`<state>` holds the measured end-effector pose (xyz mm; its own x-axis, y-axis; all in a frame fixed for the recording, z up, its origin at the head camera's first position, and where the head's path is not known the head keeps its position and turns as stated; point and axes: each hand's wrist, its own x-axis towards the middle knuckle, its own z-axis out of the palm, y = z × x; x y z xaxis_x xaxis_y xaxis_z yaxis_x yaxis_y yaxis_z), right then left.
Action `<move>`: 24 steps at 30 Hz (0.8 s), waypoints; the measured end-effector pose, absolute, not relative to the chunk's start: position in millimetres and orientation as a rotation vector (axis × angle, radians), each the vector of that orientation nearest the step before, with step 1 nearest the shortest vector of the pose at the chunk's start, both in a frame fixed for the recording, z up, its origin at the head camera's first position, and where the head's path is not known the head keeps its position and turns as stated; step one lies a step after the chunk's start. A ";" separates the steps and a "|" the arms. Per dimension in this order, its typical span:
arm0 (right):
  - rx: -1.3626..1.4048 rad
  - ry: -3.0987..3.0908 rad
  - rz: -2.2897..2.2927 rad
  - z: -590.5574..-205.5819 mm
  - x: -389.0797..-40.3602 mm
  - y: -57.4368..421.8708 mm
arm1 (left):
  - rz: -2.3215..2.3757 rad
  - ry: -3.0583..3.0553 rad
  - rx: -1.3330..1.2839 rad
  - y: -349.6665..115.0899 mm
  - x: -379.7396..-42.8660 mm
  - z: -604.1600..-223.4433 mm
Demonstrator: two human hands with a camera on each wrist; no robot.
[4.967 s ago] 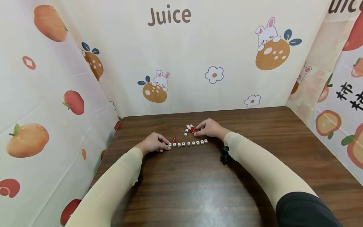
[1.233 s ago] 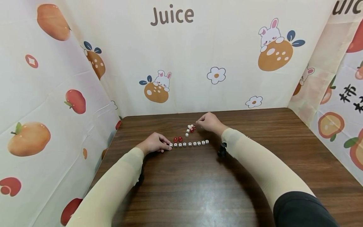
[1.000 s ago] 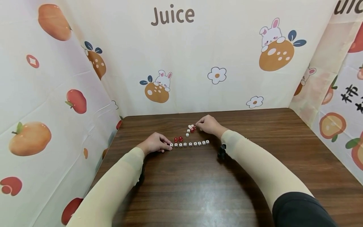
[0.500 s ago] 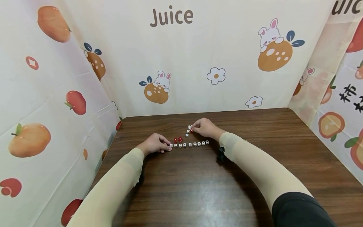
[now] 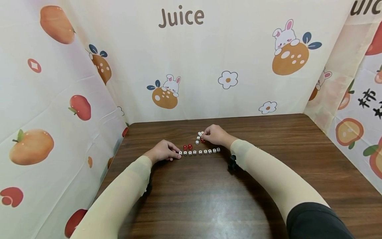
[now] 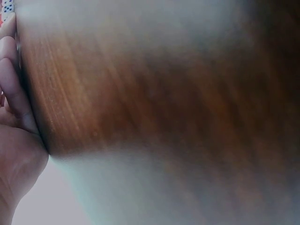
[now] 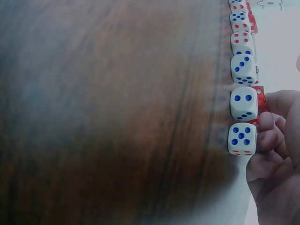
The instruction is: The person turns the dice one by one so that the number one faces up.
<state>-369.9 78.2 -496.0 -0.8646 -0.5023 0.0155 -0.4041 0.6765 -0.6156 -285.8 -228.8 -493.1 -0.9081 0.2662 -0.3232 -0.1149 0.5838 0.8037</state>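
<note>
1. So nine white dice (image 5: 200, 152) are sitting in one line across the counter (image 5: 194, 192), running left to right with small gaps. I'm counting six of them in the right wrist view, and the closest one is showing five blue dots to the camera.
2. The left hand (image 5: 162, 151) is parking at the left end of that line, its grip clamping lightly on the end die (image 5: 180, 153), thumb on the near side and forefinger on the far side. The left wrist view is mostly showing blurry wood, so it isn't helping much.
3. Two red dice (image 5: 187, 147) are lying side by side just behind the left part of the line.
4. Further back there's a loose group (image 5: 198, 137), and at least four white ones are showing: two bunching up at the far end, two trailing toward the line.
5. The right hand (image 5: 216, 135) is working right beside that group, fingertips coming close together. At least one more red die (image 5: 203, 140) is poking out under them. I can't tell if the grip is actually pinching anything.
6. Two cream sleeves (image 5: 274, 172) are covering the forearms, and two whole flowers (image 5: 227, 79) are decorating the back wall (image 5: 197, 53).
</note>
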 end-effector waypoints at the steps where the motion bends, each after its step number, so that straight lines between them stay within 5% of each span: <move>1: -0.743 2.736 -0.937 -495.8 -370.0 78.4 | 1.262 2.405 0.122 -228.8 -286.1 -493.2; 24: -0.666 2.666 -0.922 -494.0 -369.7 92.5 | 1.267 2.397 0.117 -230.4 -287.9 -495.9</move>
